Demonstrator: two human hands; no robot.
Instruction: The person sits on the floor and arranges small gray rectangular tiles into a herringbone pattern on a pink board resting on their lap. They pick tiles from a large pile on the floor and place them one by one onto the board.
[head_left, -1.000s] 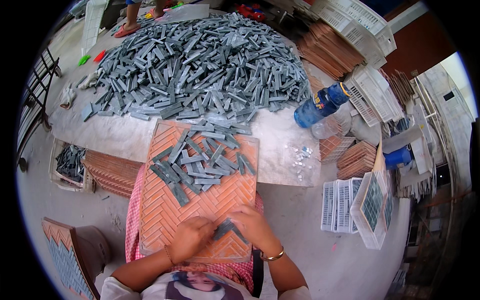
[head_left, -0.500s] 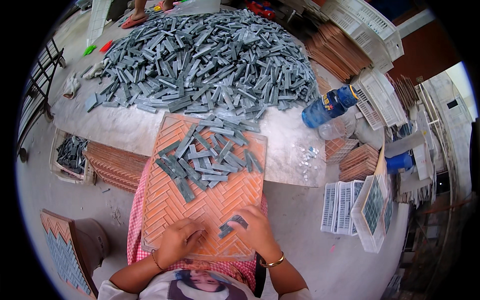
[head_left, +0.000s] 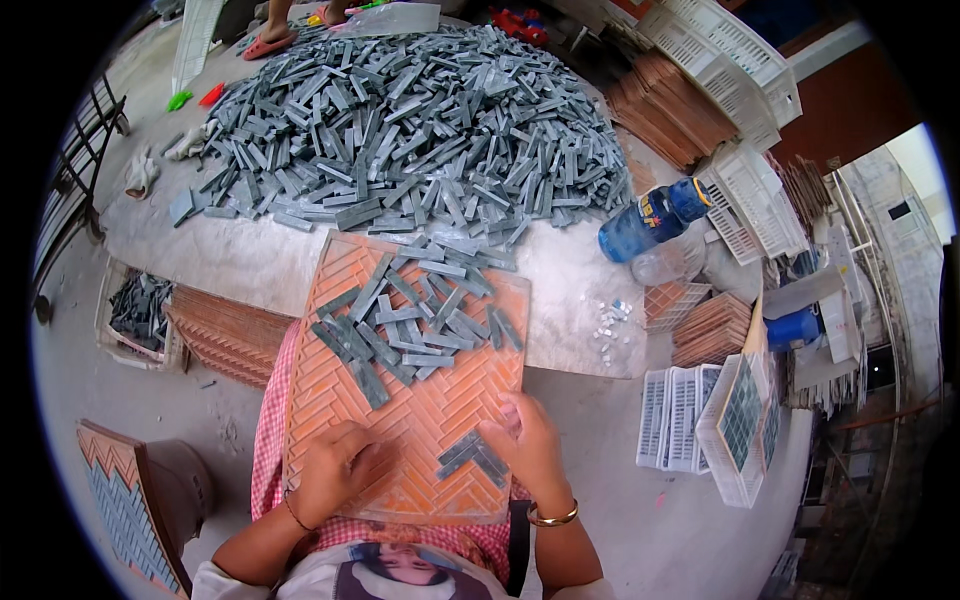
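An orange tray [head_left: 420, 410] moulded with herringbone grooves lies over my lap, its far end against the worktable. Several grey stone strips [head_left: 472, 458] are set in its grooves near the lower right, forming a V-shaped patch. Just right of that patch is my right hand [head_left: 525, 445], its thumb and fingers loosely bent and apart, holding nothing visible. Over the tray's lower left, my left hand [head_left: 345, 468] has loosely curled fingers with nothing seen between them. Loose grey strips [head_left: 415, 315] lie jumbled across the tray's far half.
A large heap of grey strips [head_left: 410, 130] covers the worktable [head_left: 260, 255]. A blue bottle [head_left: 650, 222] and small white pieces [head_left: 612, 318] are at right. White crates [head_left: 755, 195] and stacked orange trays [head_left: 230, 330] stand around. Another person's foot [head_left: 270, 42] is at far left.
My right hand has moved up and right off the dark strips, uncovering the V-shaped patch. My left hand has shifted slightly left.
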